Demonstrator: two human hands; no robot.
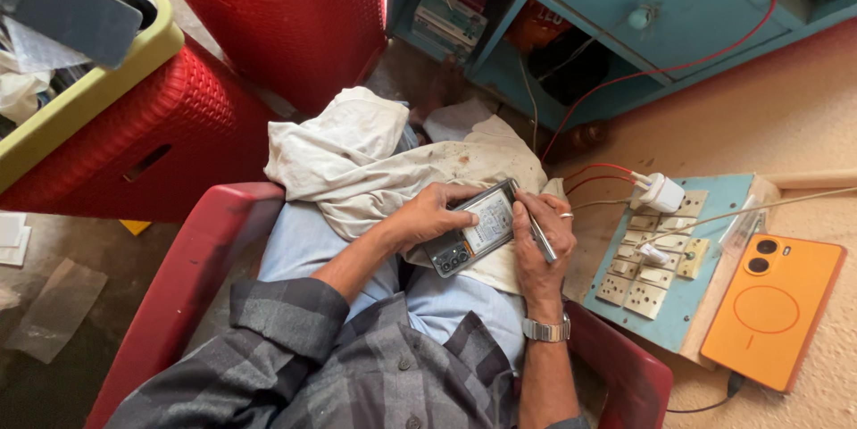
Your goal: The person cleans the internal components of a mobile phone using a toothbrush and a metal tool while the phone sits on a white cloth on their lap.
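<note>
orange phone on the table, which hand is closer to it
Right. The right hand, holding a metal tool, is nearer the orange phone; the left hand grips the opened phone farther away.

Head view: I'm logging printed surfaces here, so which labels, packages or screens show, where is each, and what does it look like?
Opened phone: in the left hand, back off, pale rectangular battery label showing; right hand beside it holds a thin metal tool.
Orange phone: lying on the bench at right, back up, screen hidden.
Boxes: on the blue cabinet shelf, teal and white, too blurred to describe further.
</note>
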